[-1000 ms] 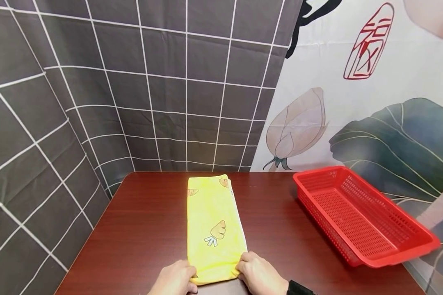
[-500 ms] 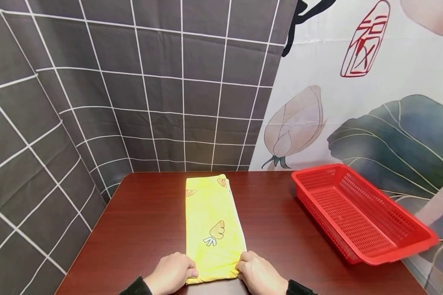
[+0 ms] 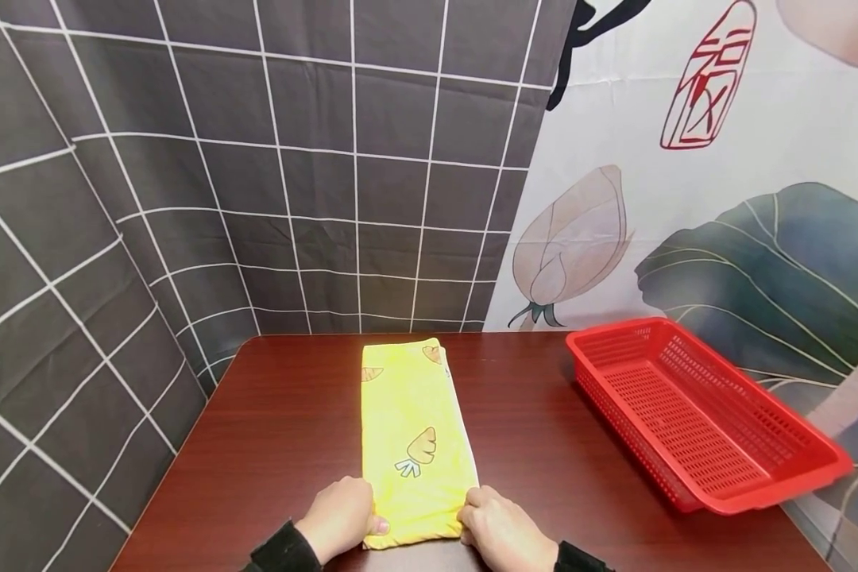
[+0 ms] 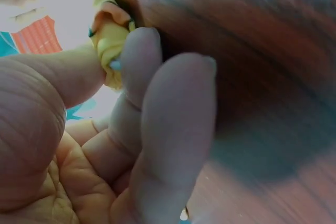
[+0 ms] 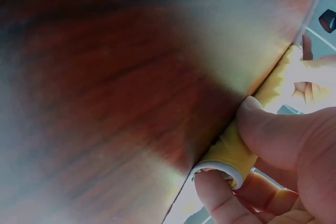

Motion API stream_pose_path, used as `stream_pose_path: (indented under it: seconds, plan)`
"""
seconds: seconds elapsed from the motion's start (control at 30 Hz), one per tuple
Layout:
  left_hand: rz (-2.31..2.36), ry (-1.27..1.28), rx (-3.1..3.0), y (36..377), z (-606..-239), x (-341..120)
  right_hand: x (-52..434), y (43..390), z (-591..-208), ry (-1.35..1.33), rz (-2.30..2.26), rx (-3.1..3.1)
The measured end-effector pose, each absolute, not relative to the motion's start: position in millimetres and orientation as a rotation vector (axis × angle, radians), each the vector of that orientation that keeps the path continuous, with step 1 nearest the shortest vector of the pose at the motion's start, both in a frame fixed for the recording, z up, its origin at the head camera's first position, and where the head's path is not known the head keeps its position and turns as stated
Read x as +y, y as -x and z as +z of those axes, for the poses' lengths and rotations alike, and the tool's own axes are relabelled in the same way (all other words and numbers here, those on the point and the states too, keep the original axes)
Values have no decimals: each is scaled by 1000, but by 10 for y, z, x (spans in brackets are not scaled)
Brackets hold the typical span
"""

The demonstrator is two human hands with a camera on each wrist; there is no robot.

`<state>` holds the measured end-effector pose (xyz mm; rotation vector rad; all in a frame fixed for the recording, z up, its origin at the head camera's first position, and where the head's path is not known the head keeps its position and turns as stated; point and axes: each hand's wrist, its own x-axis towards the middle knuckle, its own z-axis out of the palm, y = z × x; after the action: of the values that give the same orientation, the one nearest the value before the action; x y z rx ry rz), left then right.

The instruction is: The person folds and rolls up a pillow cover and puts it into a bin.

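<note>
A yellow towel [image 3: 415,413] printed with carrots lies folded into a long strip on the table, its narrow near end towards me. That near end is turned into a small roll, seen from its side as a yellow tube [image 5: 228,153] with a white edge in the right wrist view. My left hand [image 3: 343,512] pinches the roll's left corner between thumb and fingers. At the right corner my right hand [image 3: 500,528] grips the roll, thumb on top and a finger at its end. In the left wrist view the bunched towel [image 4: 110,38] shows beside the thumb.
A red plastic basket [image 3: 686,429] with perforated sides stands at the table's right side. The dark red wooden table [image 3: 272,429] meets a grey cloth with white grid lines [image 3: 393,191] behind and a flower-printed cloth [image 3: 572,230] at the right.
My left hand has shifted slightly up along the towel's left edge and its fingers have regripped the corner. The right hand stays at its corner. The towel's near end looks smoother.
</note>
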<state>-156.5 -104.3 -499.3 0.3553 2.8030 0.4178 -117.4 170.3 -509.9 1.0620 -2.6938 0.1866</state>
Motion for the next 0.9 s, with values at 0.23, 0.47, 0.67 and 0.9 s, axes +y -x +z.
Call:
stream_pose_path:
  seconds: [0.23, 0.47, 0.67, 0.9]
  plan:
    - [355, -405, 2855, 1586, -4932, -1056, 1702, 1171, -5133, -1049, 144, -2648]
    - [361, -356, 2803, 1631, -4898, -1059, 1676, 1136, -5120, -961, -129, -2534]
    - [370, -326, 2772, 1658, -4875, -1064, 1665, 1196, -4998, -915, 121, -2839]
    - [399, -279, 2724, 1696, -4894, -1077, 1699, 1383, -4878, -877, 421, -3051]
